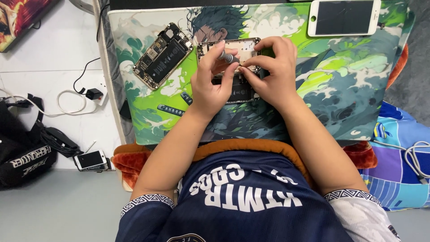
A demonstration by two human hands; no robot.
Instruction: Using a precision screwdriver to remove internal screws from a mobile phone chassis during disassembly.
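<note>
An opened phone [245, 46] with its insides showing lies on a green illustrated desk mat [340, 80]. My left hand [211, 85] pinches a small grey screwdriver [227, 56], with the tip angled down onto the phone. My right hand [274, 69] grips the phone's right side, fingertips pressed at its lower edge beside the screwdriver tip. Both hands hide the phone's lower half. A second opened phone [162, 55], showing its black battery, lies tilted to the left of my left hand.
A white phone screen panel [344, 17] lies at the mat's far right corner. On the floor to the left are a small phone [91, 160], a black bag [22, 157] and a charger with white cable [93, 94]. Grey cables [417, 157] lie on patterned fabric at right.
</note>
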